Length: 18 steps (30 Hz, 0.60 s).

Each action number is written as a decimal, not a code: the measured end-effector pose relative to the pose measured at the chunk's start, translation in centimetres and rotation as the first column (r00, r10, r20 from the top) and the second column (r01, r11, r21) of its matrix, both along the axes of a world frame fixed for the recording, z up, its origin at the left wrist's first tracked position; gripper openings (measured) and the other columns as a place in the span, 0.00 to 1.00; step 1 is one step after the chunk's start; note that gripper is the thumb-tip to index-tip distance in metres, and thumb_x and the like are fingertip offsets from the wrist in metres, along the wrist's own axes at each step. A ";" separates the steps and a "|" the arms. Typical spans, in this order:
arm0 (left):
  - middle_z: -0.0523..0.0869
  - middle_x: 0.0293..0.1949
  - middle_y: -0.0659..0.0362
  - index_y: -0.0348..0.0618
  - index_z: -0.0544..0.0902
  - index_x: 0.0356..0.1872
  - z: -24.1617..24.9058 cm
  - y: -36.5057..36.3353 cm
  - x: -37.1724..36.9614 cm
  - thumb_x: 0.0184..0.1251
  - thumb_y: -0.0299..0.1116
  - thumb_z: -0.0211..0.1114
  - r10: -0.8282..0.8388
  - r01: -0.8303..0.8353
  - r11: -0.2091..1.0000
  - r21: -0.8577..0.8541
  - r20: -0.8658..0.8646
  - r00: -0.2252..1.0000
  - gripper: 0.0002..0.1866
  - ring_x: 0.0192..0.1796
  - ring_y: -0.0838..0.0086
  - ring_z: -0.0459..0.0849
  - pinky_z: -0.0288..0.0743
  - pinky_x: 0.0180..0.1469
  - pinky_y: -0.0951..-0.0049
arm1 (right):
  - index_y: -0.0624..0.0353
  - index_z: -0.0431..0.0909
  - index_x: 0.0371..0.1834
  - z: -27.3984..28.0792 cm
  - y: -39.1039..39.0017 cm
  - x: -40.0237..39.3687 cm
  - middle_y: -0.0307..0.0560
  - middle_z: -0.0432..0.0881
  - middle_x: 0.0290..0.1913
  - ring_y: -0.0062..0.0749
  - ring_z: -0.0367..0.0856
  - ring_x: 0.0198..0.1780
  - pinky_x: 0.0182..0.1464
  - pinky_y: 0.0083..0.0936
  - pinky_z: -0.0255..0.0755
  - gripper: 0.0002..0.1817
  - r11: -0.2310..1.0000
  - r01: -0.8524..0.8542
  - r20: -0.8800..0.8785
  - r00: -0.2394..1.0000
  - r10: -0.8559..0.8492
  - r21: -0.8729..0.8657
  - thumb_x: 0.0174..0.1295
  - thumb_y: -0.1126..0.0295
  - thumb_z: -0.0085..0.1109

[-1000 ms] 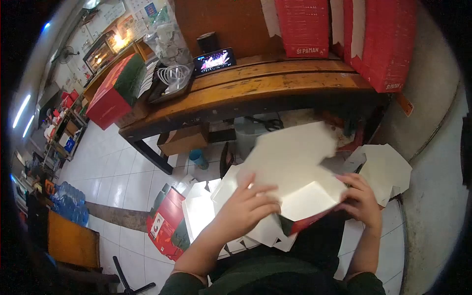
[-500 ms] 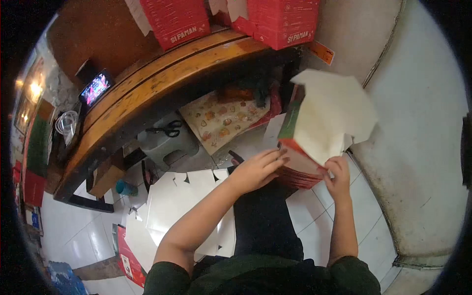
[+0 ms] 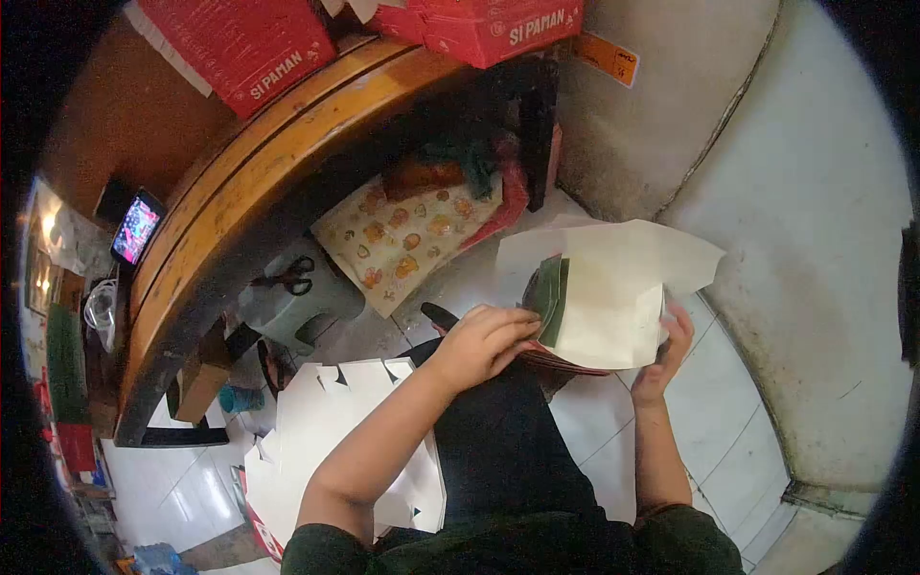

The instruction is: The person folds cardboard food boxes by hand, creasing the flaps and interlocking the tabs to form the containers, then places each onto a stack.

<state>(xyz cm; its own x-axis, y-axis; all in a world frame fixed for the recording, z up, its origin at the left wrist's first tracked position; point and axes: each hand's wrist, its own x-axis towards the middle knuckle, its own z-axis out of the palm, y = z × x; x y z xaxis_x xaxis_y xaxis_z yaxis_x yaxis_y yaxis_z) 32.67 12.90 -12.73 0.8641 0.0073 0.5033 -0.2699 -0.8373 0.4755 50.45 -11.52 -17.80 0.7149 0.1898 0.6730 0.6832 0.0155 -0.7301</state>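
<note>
A partly folded cardboard box (image 3: 613, 311), cream inside with green and red outside, lies over my right thigh. On its left side my left hand (image 3: 487, 340) is closed on the green-and-red edge. My right hand (image 3: 666, 355) grips the box's right side, its fingers partly hidden behind the board. Beneath the box, several stacked red edges show. Flat white cardboard sheets (image 3: 326, 412) with cut slots lie to the left of my legs, partly under my left forearm.
Stacks of red boxes (image 3: 278, 57) stand on a wooden bench (image 3: 211, 230) beside a lit phone (image 3: 137, 228). Scissors (image 3: 287, 276) rest on a grey stool (image 3: 302, 311). A patterned sheet (image 3: 402, 235) lies under the bench; a wall (image 3: 815, 287) rises at right.
The box has come down and turned, its open inside now facing up more. My right hand has moved slightly along its right side. The head view has shifted.
</note>
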 end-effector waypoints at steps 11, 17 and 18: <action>0.77 0.61 0.43 0.40 0.77 0.61 0.4 0.0 4.4 0.57 0.25 0.62 0.065 -0.073 0.820 -0.568 -0.035 0.997 0.26 0.68 0.48 0.73 0.70 0.69 0.57 | 0.57 0.70 0.65 -1.3 1.0 0.5 0.62 0.59 0.79 0.57 0.55 0.79 0.78 0.53 0.50 0.34 0.977 -0.214 -0.095 0.973 0.212 -0.015 0.71 0.39 0.42; 0.82 0.50 0.46 0.39 0.81 0.55 0.9 1.2 6.6 0.45 0.29 0.68 0.117 -0.141 0.842 -0.521 -0.079 0.990 0.29 0.57 0.50 0.80 0.74 0.62 0.59 | 0.55 0.71 0.60 -0.7 2.0 0.3 0.64 0.60 0.77 0.61 0.54 0.79 0.76 0.60 0.52 0.28 0.982 -0.189 -0.042 0.981 0.189 0.011 0.69 0.44 0.45; 0.82 0.49 0.46 0.39 0.82 0.52 0.7 1.3 6.8 0.44 0.28 0.68 0.134 -0.149 0.839 -0.523 -0.068 0.989 0.27 0.57 0.50 0.80 0.75 0.61 0.58 | 0.55 0.71 0.60 -0.5 2.1 0.2 0.64 0.60 0.77 0.61 0.54 0.79 0.76 0.60 0.52 0.28 0.982 -0.190 -0.033 0.981 0.190 0.010 0.70 0.44 0.45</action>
